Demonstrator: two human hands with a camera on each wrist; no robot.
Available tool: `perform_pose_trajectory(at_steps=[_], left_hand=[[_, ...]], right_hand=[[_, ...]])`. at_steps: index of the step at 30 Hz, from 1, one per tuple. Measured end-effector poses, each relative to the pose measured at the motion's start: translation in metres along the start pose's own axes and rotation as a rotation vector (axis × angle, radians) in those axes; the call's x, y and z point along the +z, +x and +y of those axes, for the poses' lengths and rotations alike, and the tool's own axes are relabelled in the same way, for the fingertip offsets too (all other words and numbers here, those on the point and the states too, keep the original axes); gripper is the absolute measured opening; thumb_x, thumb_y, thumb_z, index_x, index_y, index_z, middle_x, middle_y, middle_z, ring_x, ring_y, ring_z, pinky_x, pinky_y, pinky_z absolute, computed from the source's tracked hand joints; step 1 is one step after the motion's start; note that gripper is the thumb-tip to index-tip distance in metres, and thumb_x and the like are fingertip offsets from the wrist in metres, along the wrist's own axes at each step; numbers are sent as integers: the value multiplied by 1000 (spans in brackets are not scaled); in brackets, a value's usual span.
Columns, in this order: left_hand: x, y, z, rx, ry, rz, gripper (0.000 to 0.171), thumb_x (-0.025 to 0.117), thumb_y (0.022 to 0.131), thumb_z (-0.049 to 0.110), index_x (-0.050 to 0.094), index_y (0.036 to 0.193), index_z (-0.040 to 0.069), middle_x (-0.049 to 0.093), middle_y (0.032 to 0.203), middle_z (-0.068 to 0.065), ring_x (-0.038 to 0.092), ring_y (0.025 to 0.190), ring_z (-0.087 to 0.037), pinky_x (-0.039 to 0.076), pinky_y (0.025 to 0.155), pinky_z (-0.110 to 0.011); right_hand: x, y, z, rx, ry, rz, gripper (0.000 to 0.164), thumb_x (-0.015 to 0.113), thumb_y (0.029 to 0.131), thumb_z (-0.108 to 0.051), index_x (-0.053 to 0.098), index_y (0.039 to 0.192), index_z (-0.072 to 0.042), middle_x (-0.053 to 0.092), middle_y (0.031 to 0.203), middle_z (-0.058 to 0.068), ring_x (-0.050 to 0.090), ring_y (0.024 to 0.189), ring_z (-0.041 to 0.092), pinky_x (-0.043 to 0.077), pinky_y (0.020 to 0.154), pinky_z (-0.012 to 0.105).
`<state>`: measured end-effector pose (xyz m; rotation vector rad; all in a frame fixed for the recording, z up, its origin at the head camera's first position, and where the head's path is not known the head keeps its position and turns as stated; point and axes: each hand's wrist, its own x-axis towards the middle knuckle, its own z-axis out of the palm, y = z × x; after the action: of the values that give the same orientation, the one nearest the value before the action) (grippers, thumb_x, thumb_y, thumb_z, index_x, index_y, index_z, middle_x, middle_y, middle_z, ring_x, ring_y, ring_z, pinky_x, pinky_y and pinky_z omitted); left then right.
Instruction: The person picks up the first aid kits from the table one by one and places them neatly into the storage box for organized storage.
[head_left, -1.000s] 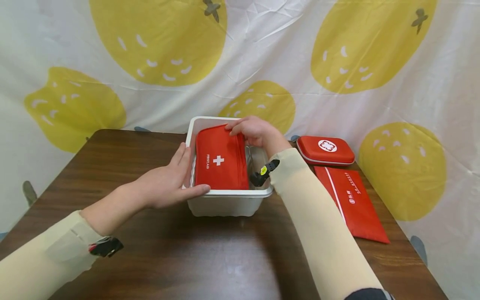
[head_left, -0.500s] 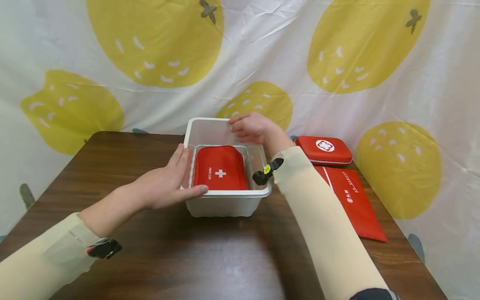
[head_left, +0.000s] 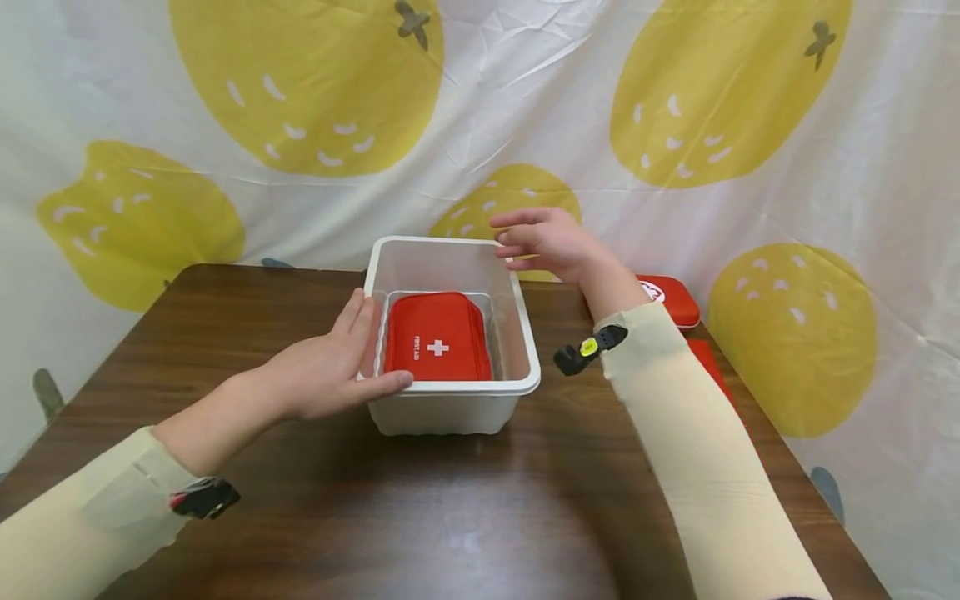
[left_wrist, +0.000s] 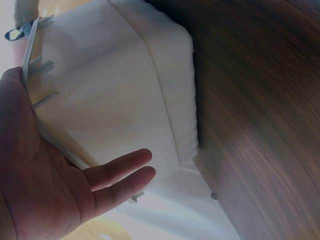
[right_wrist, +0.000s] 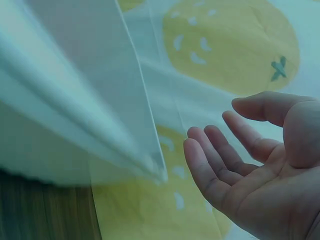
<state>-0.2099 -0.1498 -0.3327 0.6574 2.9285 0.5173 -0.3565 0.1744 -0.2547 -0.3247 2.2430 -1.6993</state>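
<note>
A white plastic bin [head_left: 450, 410] stands on the table, and a red first aid pouch [head_left: 435, 321] with a white cross lies flat inside it. My left hand [head_left: 326, 362] rests against the bin's left side, its thumb along the front rim. In the left wrist view, straight fingers [left_wrist: 122, 180] of that hand lie along the bin's outer wall. My right hand [head_left: 551, 242] is beyond the bin's back right corner, fingers loosely spread and holding nothing. The right wrist view has the same hand [right_wrist: 255, 185] palm up beside the bin's wall.
To the right, a red hard case [head_left: 678, 300] with a white emblem sits near the table's back edge, partly behind my right forearm. A red flat pouch [head_left: 708, 362] is mostly covered by that arm. A lemon-patterned curtain [head_left: 517, 100] hangs behind the brown table [head_left: 247, 317].
My right hand has let go of the first aid pouch, which dropped flat into the bin. It then moved right, out of the bin. My left hand stays on the bin's side.
</note>
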Motion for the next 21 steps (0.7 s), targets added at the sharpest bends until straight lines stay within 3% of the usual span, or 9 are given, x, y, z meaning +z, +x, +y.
perform_pose_trajectory(at_steps=[8, 13, 21], left_hand=[[-1, -1, -1, -3, 9, 9, 120, 57, 101, 76, 6, 174, -5, 1, 183, -30, 51, 151, -52, 62, 102, -56], [-1, -2, -1, -11, 5, 8, 120, 57, 100, 76, 6, 174, -4, 1, 183, -29, 52, 150, -52, 62, 102, -56], [1, -2, 1, -14, -6, 4, 121, 56, 99, 78, 4, 175, -2, 0, 183, -28, 54, 149, -50, 63, 100, -54]], right_hand=[[-37, -35, 33, -38, -189, 20, 47, 58, 109, -9, 56, 154, 6, 63, 143, 16, 71, 102, 6, 62, 94, 26], [-53, -57, 65, -15, -304, 38, 45, 59, 110, -11, 58, 153, 4, 62, 151, 23, 70, 102, 0, 61, 94, 24], [-84, -87, 103, 20, -501, 90, 45, 65, 109, -19, 63, 151, -1, 64, 150, 21, 68, 117, 22, 63, 100, 32]])
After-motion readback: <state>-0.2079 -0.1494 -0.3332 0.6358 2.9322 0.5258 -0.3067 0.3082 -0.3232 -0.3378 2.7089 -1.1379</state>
